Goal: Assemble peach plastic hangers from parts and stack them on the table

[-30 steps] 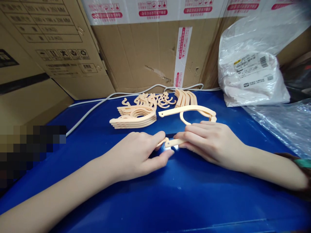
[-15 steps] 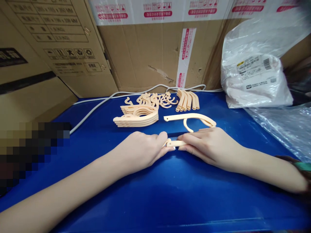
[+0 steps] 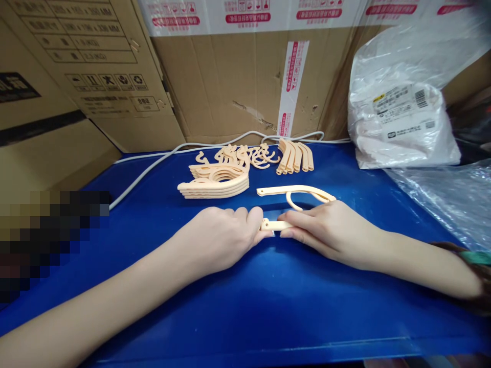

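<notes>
Cream plastic folding-hanger parts are in my hands over the blue table. My left hand [image 3: 226, 237] is closed, its thumb and fingers pinching at the pivot end of a short visible stretch of hanger arm [image 3: 278, 225]. Around the other end of that arm my right hand [image 3: 333, 232] is closed, knuckles up. Just beyond the right fingers, a second hanger arm [image 3: 293, 190] with a curved hook [image 3: 290, 200] beneath it sticks out to the left. The right hand covers where these pieces meet, and what lies inside the left fingers is hidden.
Behind my hands lie a stack of folded hangers [image 3: 215, 190], a pile of loose hooks [image 3: 233, 153] and a row of loose hanger arms [image 3: 295, 156]. A white cable [image 3: 149, 179] runs along the back. Cardboard boxes [image 3: 226, 87] and a white plastic bag [image 3: 406, 128] stand behind.
The farther hanger arm with its hook has dipped slightly toward my hands. Both hands keep their grip in nearly the same place.
</notes>
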`<state>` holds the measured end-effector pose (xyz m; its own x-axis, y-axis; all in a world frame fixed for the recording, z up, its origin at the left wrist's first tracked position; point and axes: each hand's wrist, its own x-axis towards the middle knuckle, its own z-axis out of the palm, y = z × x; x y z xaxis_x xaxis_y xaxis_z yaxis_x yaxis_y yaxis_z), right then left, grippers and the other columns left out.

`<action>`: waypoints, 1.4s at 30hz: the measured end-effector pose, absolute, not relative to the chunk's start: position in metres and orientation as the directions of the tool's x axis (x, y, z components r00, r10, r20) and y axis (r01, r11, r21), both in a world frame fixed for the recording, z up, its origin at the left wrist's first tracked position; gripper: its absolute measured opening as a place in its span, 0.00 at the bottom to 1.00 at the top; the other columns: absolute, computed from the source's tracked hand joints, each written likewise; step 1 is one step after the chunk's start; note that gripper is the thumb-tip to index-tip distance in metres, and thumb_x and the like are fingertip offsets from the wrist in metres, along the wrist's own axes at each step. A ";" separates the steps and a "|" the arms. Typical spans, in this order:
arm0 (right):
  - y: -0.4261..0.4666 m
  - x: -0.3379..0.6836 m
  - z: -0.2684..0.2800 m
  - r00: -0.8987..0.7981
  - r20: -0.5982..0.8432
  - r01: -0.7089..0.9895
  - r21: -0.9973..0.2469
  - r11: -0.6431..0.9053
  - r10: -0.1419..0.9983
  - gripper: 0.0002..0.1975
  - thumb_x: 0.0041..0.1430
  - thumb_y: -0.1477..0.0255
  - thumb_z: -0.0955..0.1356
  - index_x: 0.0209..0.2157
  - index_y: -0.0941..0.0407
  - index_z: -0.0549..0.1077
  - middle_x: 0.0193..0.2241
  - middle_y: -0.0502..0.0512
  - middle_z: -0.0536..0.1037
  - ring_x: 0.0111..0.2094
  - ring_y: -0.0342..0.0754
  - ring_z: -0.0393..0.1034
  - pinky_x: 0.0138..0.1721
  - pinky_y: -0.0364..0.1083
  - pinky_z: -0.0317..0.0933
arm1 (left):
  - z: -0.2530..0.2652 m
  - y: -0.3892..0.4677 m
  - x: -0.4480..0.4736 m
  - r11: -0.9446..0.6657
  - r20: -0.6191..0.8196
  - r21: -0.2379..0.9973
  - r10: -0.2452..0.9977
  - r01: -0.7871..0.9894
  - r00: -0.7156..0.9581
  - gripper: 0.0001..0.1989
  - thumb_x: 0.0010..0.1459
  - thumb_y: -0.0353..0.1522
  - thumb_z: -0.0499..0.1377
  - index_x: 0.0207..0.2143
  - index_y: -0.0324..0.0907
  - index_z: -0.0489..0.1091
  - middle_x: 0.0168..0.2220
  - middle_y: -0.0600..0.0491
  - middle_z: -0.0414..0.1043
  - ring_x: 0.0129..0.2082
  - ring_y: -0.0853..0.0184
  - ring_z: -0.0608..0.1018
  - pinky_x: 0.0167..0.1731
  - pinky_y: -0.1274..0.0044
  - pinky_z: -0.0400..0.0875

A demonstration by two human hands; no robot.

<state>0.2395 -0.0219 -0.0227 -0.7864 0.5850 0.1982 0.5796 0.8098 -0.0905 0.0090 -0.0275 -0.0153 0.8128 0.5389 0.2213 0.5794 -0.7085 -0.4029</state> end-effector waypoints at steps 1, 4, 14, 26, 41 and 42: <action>-0.022 0.240 -0.022 -0.785 0.175 0.583 -0.118 0.804 0.595 0.21 0.72 0.63 0.53 0.35 0.57 0.71 0.22 0.51 0.74 0.22 0.43 0.66 0.25 0.42 0.53 | -0.014 -0.029 0.009 -0.693 0.229 -0.429 0.537 0.580 0.812 0.20 0.71 0.37 0.39 0.27 0.42 0.58 0.19 0.54 0.66 0.16 0.67 0.72 0.15 0.76 0.46; -0.021 0.240 -0.019 -0.779 0.117 0.593 -0.181 0.785 0.616 0.21 0.71 0.61 0.54 0.38 0.56 0.72 0.23 0.51 0.74 0.23 0.44 0.68 0.26 0.42 0.55 | -0.013 -0.032 0.010 -0.658 0.255 -0.489 0.520 0.573 0.815 0.21 0.71 0.37 0.39 0.26 0.42 0.58 0.18 0.55 0.64 0.15 0.68 0.71 0.15 0.76 0.47; -0.020 0.241 -0.018 -0.778 0.148 0.589 -0.169 0.790 0.611 0.21 0.71 0.61 0.54 0.37 0.57 0.72 0.24 0.52 0.74 0.23 0.44 0.68 0.27 0.42 0.55 | -0.015 -0.030 0.008 -0.719 0.225 -0.343 0.561 0.604 0.796 0.19 0.71 0.38 0.41 0.28 0.42 0.59 0.20 0.54 0.68 0.17 0.66 0.74 0.15 0.77 0.47; -0.022 0.241 -0.021 -0.769 0.218 0.594 -0.102 0.798 0.601 0.19 0.71 0.62 0.55 0.34 0.56 0.70 0.21 0.50 0.72 0.21 0.43 0.66 0.24 0.42 0.51 | -0.017 -0.028 0.009 -0.733 0.173 -0.276 0.598 0.621 0.783 0.15 0.70 0.37 0.44 0.30 0.42 0.59 0.21 0.55 0.71 0.18 0.66 0.75 0.15 0.77 0.48; -0.018 0.242 -0.014 -0.783 0.103 0.565 -0.297 0.770 0.614 0.18 0.70 0.61 0.56 0.31 0.55 0.68 0.22 0.46 0.67 0.22 0.42 0.61 0.28 0.42 0.52 | -0.016 -0.035 0.010 -0.654 0.286 -0.527 0.464 0.542 0.838 0.17 0.69 0.33 0.42 0.27 0.41 0.60 0.19 0.55 0.64 0.15 0.67 0.71 0.14 0.76 0.51; -0.018 0.243 -0.014 -0.786 0.102 0.560 -0.300 0.772 0.610 0.18 0.70 0.61 0.57 0.31 0.55 0.67 0.22 0.46 0.67 0.22 0.42 0.60 0.28 0.42 0.52 | -0.016 -0.035 0.010 -0.651 0.296 -0.532 0.456 0.542 0.839 0.17 0.69 0.33 0.42 0.27 0.41 0.60 0.18 0.56 0.63 0.15 0.67 0.71 0.14 0.76 0.51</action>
